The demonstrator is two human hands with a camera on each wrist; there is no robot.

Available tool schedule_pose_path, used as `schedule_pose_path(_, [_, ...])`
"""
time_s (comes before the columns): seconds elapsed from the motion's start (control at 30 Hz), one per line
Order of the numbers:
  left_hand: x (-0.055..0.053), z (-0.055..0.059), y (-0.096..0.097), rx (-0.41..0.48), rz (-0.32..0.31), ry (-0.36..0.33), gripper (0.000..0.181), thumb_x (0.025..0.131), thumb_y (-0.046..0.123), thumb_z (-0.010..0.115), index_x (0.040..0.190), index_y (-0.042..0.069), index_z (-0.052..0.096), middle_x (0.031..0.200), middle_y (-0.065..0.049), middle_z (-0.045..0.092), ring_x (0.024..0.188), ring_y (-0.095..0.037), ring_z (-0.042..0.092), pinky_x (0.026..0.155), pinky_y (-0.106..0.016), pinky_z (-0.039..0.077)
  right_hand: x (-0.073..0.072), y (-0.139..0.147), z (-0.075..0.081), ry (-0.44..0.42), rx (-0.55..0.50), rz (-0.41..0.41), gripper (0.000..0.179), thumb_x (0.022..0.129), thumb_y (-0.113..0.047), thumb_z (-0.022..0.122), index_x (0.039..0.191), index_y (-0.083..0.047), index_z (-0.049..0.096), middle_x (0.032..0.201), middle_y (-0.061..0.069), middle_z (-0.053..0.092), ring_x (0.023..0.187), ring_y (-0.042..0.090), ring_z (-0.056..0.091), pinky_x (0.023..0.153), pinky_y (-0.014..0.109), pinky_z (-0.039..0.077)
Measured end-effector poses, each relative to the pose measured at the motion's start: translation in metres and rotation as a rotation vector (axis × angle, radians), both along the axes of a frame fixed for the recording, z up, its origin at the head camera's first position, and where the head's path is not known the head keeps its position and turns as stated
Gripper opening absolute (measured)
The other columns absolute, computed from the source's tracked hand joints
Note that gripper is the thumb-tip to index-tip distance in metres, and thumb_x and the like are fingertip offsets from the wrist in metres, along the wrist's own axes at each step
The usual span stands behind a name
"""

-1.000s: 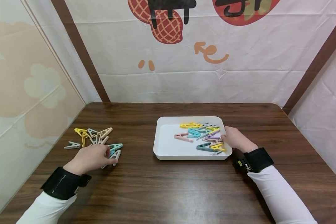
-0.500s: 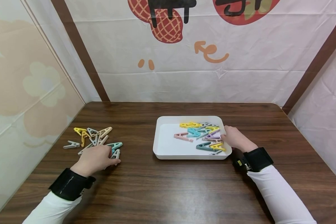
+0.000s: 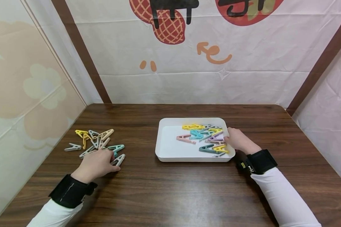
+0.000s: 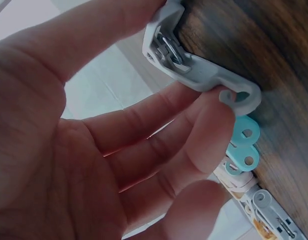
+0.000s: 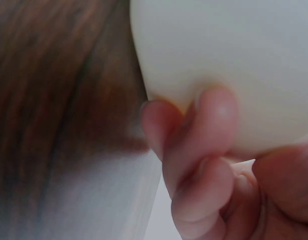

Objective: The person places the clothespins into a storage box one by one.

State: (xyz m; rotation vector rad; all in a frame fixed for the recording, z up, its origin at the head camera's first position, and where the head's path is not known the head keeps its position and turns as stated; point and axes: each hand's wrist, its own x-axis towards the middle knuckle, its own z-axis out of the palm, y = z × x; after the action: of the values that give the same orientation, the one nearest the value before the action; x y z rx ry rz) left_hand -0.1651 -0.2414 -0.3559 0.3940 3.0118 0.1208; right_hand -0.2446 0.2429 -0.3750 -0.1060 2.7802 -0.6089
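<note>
My left hand (image 3: pixel 95 165) pinches a light grey clothespin (image 3: pixel 118 160) at the near right end of a loose clothespin heap. In the left wrist view this grey clothespin (image 4: pixel 203 72) lies between the thumb and the fingertips, its spring showing. Just behind it is a teal clothespin (image 3: pixel 117 148). My right hand (image 3: pixel 240 140) grips the right rim of a white tray (image 3: pixel 169 143). The right wrist view has the fingers curled against the tray wall (image 5: pixel 213 45). Several yellow, blue, purple, pink and green clothespins lie in the tray's right half, among them a pink clothespin (image 3: pixel 185 138).
Left of the tray, the heap on the brown wooden table (image 3: pixel 170 195) includes a yellow clothespin (image 3: pixel 81 133), a beige clothespin (image 3: pixel 106 134) and a grey clothespin (image 3: pixel 73 147) lying a little apart. A printed white cloth (image 3: pixel 170 85) hangs behind the table.
The left hand has shifted slightly right and toward the near edge. The grey clothespin has separated from the teal one and sits between thumb and fingers. The right hand and tray stay still.
</note>
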Motion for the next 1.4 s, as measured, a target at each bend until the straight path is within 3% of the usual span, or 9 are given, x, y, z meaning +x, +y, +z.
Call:
schedule_pose_path(0.23, [0.0, 0.004, 0.0, 0.058, -0.018, 0.019, 0.032, 0.077, 0.037, 0.079, 0.073, 0.013, 0.057, 0.062, 0.004, 0.049, 0.054, -0.013, 0.043, 0.05, -0.032, 0.034, -0.001, 0.0, -0.003, -0.009, -0.01, -0.008, 0.047, 0.099, -0.013, 0.05, 0.134, 0.017, 0.037, 0.115, 0.029, 0.053, 0.081, 0.027, 0.058, 0.057, 0.032, 0.048])
schedule_pose_path(0.47, [-0.015, 0.025, 0.017, 0.124, -0.061, 0.109, 0.03, 0.081, 0.035, 0.077, 0.089, 0.008, 0.067, 0.07, 0.003, 0.058, 0.056, -0.011, 0.046, 0.049, -0.031, 0.037, -0.001, 0.002, -0.005, 0.008, -0.031, -0.004, 0.045, 0.099, -0.011, 0.05, 0.132, 0.017, 0.037, 0.11, 0.028, 0.054, 0.069, 0.023, 0.057, 0.049, 0.031, 0.046])
schedule_pose_path(0.73, [-0.037, 0.05, 0.069, 0.171, -0.183, 0.122, 0.029, 0.083, 0.035, 0.076, 0.093, 0.009, 0.068, 0.072, 0.003, 0.058, 0.059, -0.011, 0.048, 0.052, -0.03, 0.04, 0.0, 0.002, -0.004, 0.009, -0.039, -0.003, 0.044, 0.099, -0.011, 0.05, 0.131, 0.017, 0.038, 0.11, 0.028, 0.054, 0.068, 0.023, 0.057, 0.049, 0.031, 0.047])
schedule_pose_path(0.97, [-0.05, 0.059, 0.123, 0.114, -0.369, 0.164, 0.024, 0.082, 0.033, 0.074, 0.089, 0.011, 0.066, 0.068, 0.006, 0.053, 0.058, -0.01, 0.047, 0.05, -0.027, 0.039, 0.001, 0.001, -0.004, 0.011, -0.043, -0.006, 0.043, 0.099, -0.011, 0.049, 0.131, 0.016, 0.038, 0.108, 0.027, 0.054, 0.064, 0.022, 0.057, 0.049, 0.031, 0.046])
schedule_pose_path(1.1, [-0.058, 0.056, 0.151, 0.048, -0.446, 0.108, 0.026, 0.083, 0.034, 0.074, 0.089, 0.009, 0.068, 0.067, 0.006, 0.053, 0.058, -0.01, 0.046, 0.049, -0.024, 0.036, 0.002, 0.001, -0.004, 0.008, -0.043, -0.006, 0.043, 0.1, -0.011, 0.049, 0.131, 0.016, 0.038, 0.11, 0.027, 0.054, 0.068, 0.023, 0.057, 0.05, 0.031, 0.046])
schedule_pose_path(1.3, [-0.066, 0.046, 0.188, -0.087, -0.499, -0.029, 0.029, 0.085, 0.038, 0.074, 0.092, 0.011, 0.07, 0.07, 0.006, 0.056, 0.064, -0.012, 0.048, 0.055, -0.025, 0.037, 0.002, 0.001, -0.003, 0.011, -0.04, -0.003, 0.043, 0.099, -0.011, 0.05, 0.131, 0.016, 0.039, 0.11, 0.027, 0.054, 0.072, 0.024, 0.057, 0.05, 0.031, 0.046])
schedule_pose_path(1.4, [-0.069, 0.039, 0.202, -0.15, -0.526, -0.063, 0.026, 0.086, 0.037, 0.073, 0.089, 0.012, 0.069, 0.068, 0.005, 0.055, 0.063, -0.012, 0.047, 0.055, -0.025, 0.036, 0.002, 0.001, -0.002, 0.011, -0.041, -0.002, 0.043, 0.099, -0.011, 0.05, 0.131, 0.016, 0.038, 0.11, 0.027, 0.054, 0.072, 0.023, 0.057, 0.05, 0.031, 0.047])
